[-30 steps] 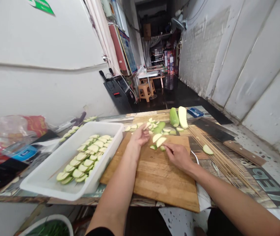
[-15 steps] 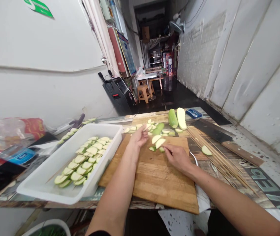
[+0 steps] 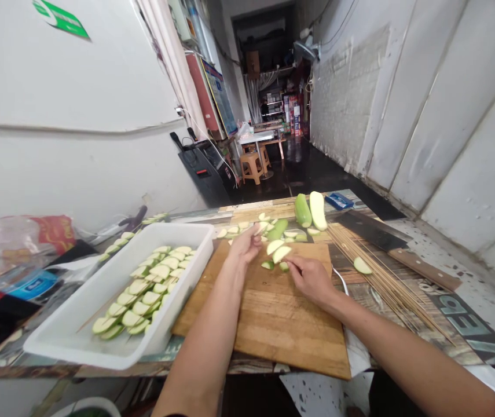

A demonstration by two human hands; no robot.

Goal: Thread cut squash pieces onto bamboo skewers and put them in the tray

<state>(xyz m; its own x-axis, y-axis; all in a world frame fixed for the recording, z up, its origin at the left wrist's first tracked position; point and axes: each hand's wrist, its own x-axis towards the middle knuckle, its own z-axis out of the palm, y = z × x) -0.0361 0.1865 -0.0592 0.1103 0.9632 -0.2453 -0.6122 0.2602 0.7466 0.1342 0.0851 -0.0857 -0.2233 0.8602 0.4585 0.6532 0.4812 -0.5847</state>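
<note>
My left hand [image 3: 247, 246] is over the far left part of the wooden cutting board [image 3: 290, 324], its fingers pinched together. What they hold is too small to make out against the slices behind. Across from it, my right hand [image 3: 314, 278] has thumb and forefinger closed at the edge of a pale green zucchini slice [image 3: 284, 266]. Two larger half-round slices [image 3: 278, 250] overlap between the hands, close to the right fingertips. Another small piece [image 3: 267, 264] lies on the board. More cut slices [image 3: 232, 230] and a green zucchini piece [image 3: 278, 228] lie behind the board.
A white plastic tray [image 3: 41, 341] with rows of slices on sticks stands left. Right of the board lie bamboo skewers [image 3: 386, 284], a loose slice [image 3: 362, 266] and a cleaver [image 3: 375, 231]. Two zucchini halves [image 3: 310, 209] and a blue packet [image 3: 339, 200] are at the far edge.
The camera view has shifted slightly. Both hands keep nearly the same pose over the board, and the slices between them look unchanged.
</note>
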